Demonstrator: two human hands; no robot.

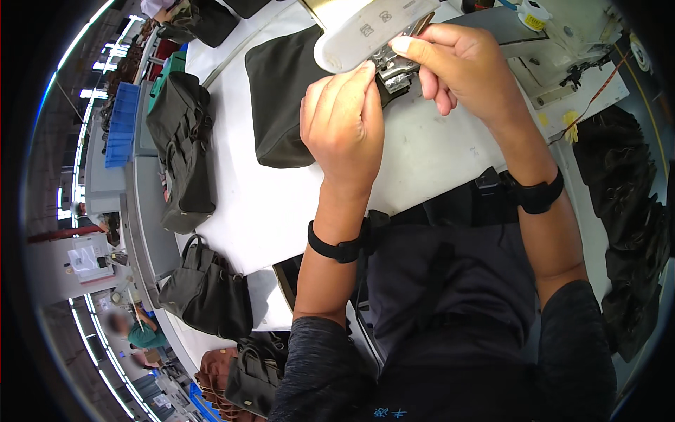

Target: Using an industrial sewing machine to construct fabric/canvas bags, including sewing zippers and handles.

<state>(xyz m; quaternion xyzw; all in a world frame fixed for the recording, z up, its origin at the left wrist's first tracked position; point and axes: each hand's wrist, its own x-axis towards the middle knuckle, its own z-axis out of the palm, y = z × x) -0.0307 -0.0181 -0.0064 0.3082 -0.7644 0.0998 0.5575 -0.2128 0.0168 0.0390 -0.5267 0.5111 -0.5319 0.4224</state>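
A white sewing machine head (376, 34) reaches in at the top, over a white work table (429, 158). My left hand (343, 123) is closed, its fingertips together just left of the metal presser foot and needle parts (396, 69). From the other side my right hand (467, 67) pinches thumb and forefinger close to the same metal parts. Whatever lies between the fingers of either hand is too small or hidden to make out. A dark olive bag piece (281, 102) lies flat beside my left hand, partly behind it and the machine head.
Dark bags (184, 151) line the left table edge, with another handled bag (207, 292) nearer. Blue bins (122, 125) stand beyond. A small white bottle (533, 15) sits at the upper right. Dark material (622, 211) is heaped at right. A person in green (144, 334) is far left.
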